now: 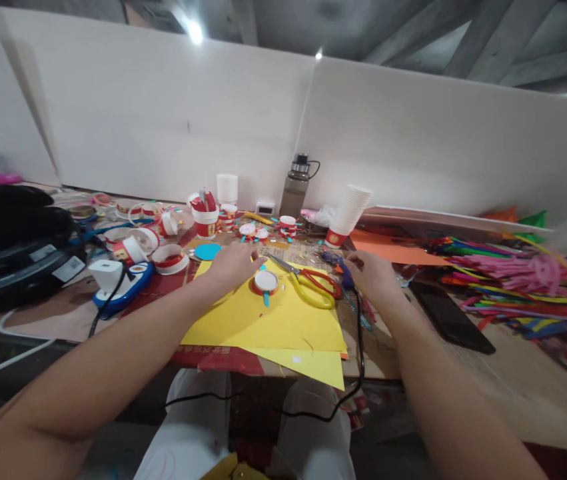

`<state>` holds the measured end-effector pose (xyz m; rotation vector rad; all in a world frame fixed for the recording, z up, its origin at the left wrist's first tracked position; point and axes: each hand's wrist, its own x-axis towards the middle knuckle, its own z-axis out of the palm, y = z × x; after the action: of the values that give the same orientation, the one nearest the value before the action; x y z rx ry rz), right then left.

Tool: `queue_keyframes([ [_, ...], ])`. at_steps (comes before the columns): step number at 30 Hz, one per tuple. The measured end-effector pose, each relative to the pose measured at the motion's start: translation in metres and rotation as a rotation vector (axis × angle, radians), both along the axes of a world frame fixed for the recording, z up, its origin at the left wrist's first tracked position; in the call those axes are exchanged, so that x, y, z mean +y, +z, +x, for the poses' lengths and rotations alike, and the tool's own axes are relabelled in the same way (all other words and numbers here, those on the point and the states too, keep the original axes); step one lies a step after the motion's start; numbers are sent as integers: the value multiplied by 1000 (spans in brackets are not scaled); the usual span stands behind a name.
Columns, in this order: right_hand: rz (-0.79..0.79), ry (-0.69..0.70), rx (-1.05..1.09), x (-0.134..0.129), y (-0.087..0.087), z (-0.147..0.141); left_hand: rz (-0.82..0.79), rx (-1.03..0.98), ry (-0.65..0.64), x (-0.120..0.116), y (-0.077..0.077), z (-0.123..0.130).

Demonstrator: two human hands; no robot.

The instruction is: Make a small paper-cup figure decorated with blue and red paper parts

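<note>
My left hand [237,265] is over the top edge of the yellow paper [243,320], its fingers pinched together at something too small to make out. Just below its fingertips lies a small round cup piece [266,281] with blue strips sticking out. Scissors with red and yellow handles [318,287] rest on the paper between my hands. On the right, my right hand [369,272] has its fingers closed around a dark blue tool [347,275], from which a black cord runs down over the table edge.
Behind stand a bottle [295,187], stacked paper cups [350,213] and a cup of red items [206,220]. Cut cup rings [169,260] and a blue power strip [126,290] lie left. A phone [450,317] and colourful pipe cleaners [528,273] lie right.
</note>
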<state>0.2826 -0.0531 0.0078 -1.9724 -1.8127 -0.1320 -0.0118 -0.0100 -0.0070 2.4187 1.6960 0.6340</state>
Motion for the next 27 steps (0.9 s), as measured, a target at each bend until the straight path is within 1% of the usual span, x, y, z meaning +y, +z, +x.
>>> queue_keyframes([
  [3,62,9,156,-3,5,-6,14,-198,-104,-3,-1,5],
  [4,77,9,189,-4,6,-8,16,-273,-143,-5,-2,6],
  [6,101,7,206,-5,7,-10,21,-379,-176,-7,-5,10],
  [10,156,34,216,-5,4,-13,36,-478,-209,-8,-7,11],
  [13,232,82,324,-4,1,-18,47,-513,-197,-7,-5,10],
  [15,250,130,393,-3,3,-26,53,-493,-201,-8,-4,9],
  [17,231,196,412,0,10,-41,64,-427,-220,-9,-4,10],
  [19,206,293,412,5,20,-61,81,-335,-245,-12,-4,12],
  [21,218,390,401,16,32,-85,95,-260,-280,-16,-4,12],
  [24,226,612,297,42,49,-123,105,-170,-391,-20,-2,12],
  [27,190,717,201,75,61,-160,176,-26,-581,-21,-1,10],
])
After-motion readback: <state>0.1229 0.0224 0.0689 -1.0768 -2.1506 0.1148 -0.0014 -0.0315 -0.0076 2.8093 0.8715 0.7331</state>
